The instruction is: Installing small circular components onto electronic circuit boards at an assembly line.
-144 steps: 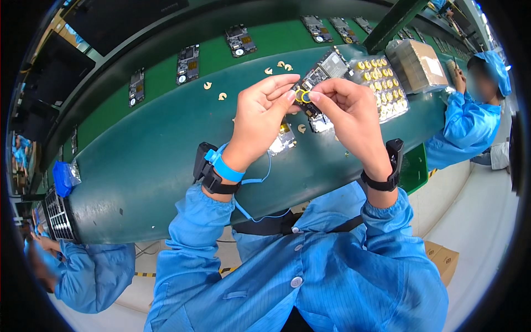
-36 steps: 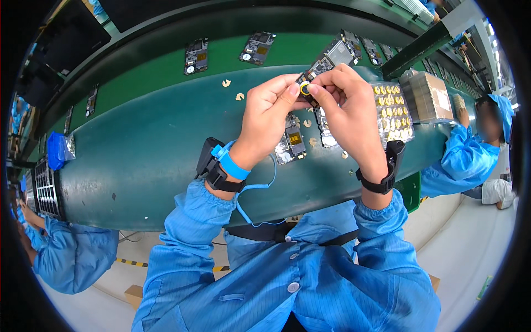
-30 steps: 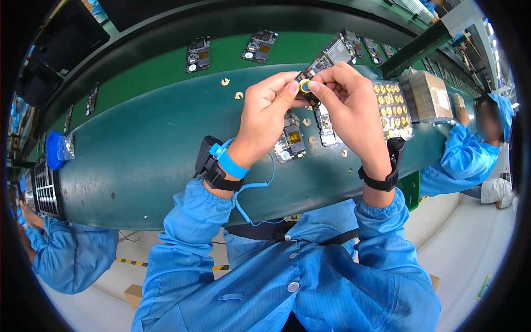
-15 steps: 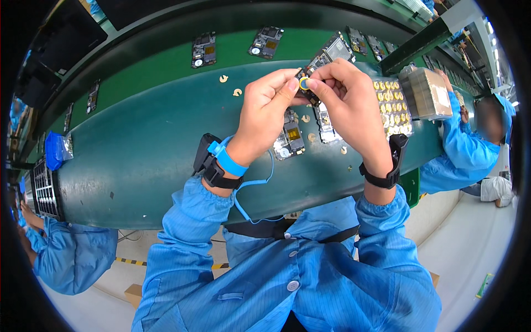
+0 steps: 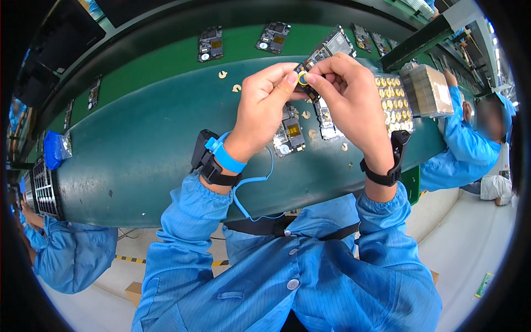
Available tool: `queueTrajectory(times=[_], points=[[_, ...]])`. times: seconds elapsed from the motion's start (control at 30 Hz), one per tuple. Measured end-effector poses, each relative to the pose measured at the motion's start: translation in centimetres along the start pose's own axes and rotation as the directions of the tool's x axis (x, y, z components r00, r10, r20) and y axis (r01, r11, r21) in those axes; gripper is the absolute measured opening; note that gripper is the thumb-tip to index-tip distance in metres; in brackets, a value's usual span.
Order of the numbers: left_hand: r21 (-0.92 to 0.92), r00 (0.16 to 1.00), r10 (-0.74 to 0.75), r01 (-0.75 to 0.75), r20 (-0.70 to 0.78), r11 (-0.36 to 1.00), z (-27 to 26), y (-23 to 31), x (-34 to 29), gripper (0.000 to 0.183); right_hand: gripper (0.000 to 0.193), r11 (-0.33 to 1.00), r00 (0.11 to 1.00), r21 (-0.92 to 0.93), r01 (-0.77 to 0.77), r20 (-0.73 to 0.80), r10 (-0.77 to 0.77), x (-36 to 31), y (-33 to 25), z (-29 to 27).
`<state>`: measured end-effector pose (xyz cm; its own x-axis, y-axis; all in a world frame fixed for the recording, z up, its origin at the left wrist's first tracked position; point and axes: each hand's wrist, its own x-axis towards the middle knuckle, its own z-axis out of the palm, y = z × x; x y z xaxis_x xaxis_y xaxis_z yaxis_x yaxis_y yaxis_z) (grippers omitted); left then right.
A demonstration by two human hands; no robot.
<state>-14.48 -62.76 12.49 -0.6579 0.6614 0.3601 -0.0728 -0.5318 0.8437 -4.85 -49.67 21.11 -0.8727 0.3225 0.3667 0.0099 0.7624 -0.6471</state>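
Above the green work surface, both my hands hold one dark circuit board (image 5: 338,44), tilted with its far end up to the right. My left hand (image 5: 264,102) pinches the near end, its thumb beside a small round blue part with a yellow rim (image 5: 302,79). My right hand (image 5: 351,102) is closed round the board's right side, and its thumb tip presses at the edge of that round part. Below my hands lie a circuit board (image 5: 290,135) and a second board (image 5: 327,126), partly hidden by my fingers and wrist. Small cream-coloured paper pieces (image 5: 311,133) are scattered around them.
A tray of gold round parts (image 5: 394,105) lies to the right, beside a wrapped box (image 5: 431,91). Boards (image 5: 210,45) line the far green belt. A blue coiled cord (image 5: 251,180) runs from my left wrist. Co-workers sit at both sides; a metal post (image 5: 415,44) stands far right.
The boards on the far belt have shifted slightly to the right. My hands keep their grip on the board and have barely moved; my right thumb sits slightly differently at the round part.
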Motion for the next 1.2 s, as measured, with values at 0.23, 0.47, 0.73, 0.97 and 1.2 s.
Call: queueTrajectory(times=[0.23, 0.47, 0.73, 0.97, 1.2], points=[[0.025, 1.0, -0.008, 0.008, -0.021, 1.0, 0.5, 0.2, 0.0, 0.03, 0.011, 1.0, 1.0, -0.004, 0.012, -0.027, -0.013, 0.0, 0.1, 0.1], [0.027, 0.999, -0.006, 0.007, -0.043, 1.0, 1.1, 0.3, 0.1, 0.028, 0.01, 1.0, 0.994, -0.013, 0.014, -0.108, -0.015, -0.4, 0.2, 0.3], [-0.006, 0.998, -0.001, 0.001, -0.069, 1.0, 1.2, 0.0, 0.2, 0.027, 0.012, 0.967, 0.95, -0.077, 0.243, -0.185, -0.253, -0.9, 1.5, 1.4], [-0.035, 0.996, 0.001, -0.004, -0.09, 0.999, 1.2, 0.1, 0.2, 0.025, 0.018, 0.926, 0.885, -0.15, 0.346, -0.275, -0.375, -1.5, 1.5, 2.4], [-0.149, 0.997, -0.015, 0.005, -0.071, 0.989, 1.1, -0.1, 0.3, 0.025, 0.016, 0.929, 0.871, -0.162, 0.332, -0.325, -0.367, -1.5, 1.6, 2.7]])
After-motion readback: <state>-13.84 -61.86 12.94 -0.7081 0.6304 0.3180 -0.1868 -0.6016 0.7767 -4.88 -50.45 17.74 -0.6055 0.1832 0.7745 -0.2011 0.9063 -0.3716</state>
